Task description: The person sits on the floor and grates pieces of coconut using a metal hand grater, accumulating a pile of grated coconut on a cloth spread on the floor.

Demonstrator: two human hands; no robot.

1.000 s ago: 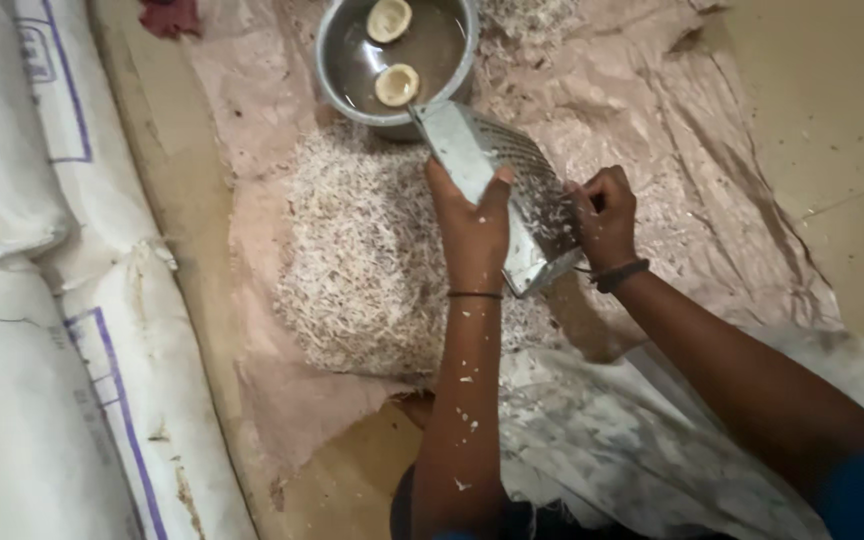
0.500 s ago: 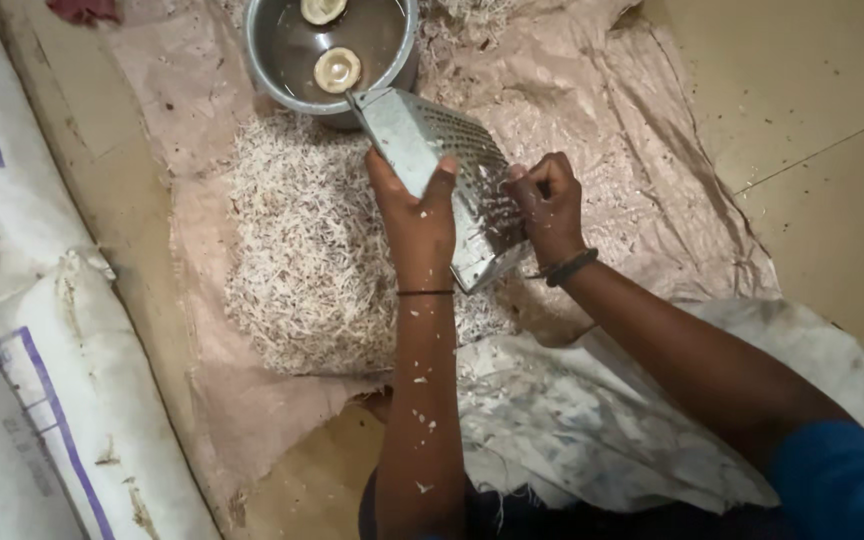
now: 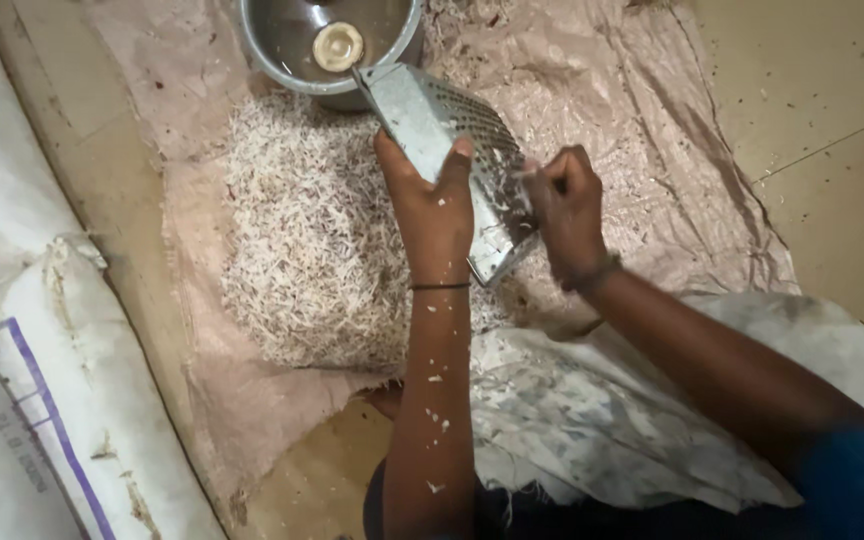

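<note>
Tan tiled floor (image 3: 832,120), dim warm light; pinkish woven sheet (image 3: 652,150) spread out; white sacks (image 3: 22,380) at left.

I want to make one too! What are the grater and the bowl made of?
The grater looks like thin sheet metal: grey, dull shine, punched with holes. The bowl seems to be metal as well, probably steel, since its smooth grey inside reflects light.

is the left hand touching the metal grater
Touching. The head view shows the left hand wrapped over the metal grater, thumb and fingers pressed on its back face with no gap.
</note>
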